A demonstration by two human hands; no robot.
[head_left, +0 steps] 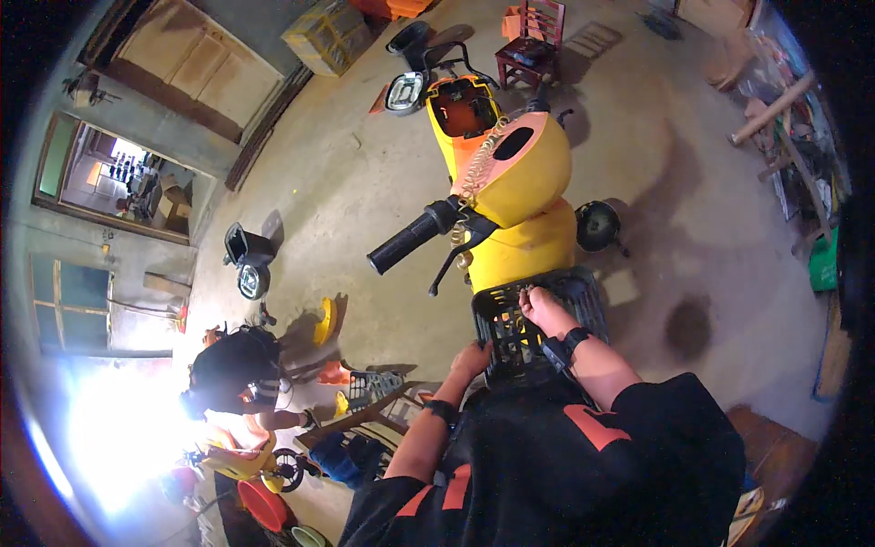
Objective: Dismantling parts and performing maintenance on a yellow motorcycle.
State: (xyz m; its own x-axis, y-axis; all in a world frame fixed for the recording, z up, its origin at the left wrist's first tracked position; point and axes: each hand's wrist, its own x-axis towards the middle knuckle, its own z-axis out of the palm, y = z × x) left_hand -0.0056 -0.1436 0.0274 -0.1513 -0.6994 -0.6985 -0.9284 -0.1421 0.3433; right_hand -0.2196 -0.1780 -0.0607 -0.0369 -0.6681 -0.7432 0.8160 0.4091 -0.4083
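Straight in front of me stands a yellow and pink scooter (515,251) with its under-seat bay (463,109) uncovered. A black slatted plastic basket (591,301) sits against its front end, close to my body. My left hand (471,358) is closed on the left side of the basket. Over the basket's inside is my right hand (542,308), its fingers pinched together; anything between them is too small to make out. A black handlebar grip (406,244) and brake lever (448,264) extend to the left, with a coiled tan cable (480,169) hanging by the handlebar.
A round black part (598,226) lies right of the scooter. Behind it are a wooden chair (530,56) and a taped carton (326,36). At left, another person (235,365) bends near a yellow panel (324,321) and grey crate (369,387). Clutter lines the right wall.
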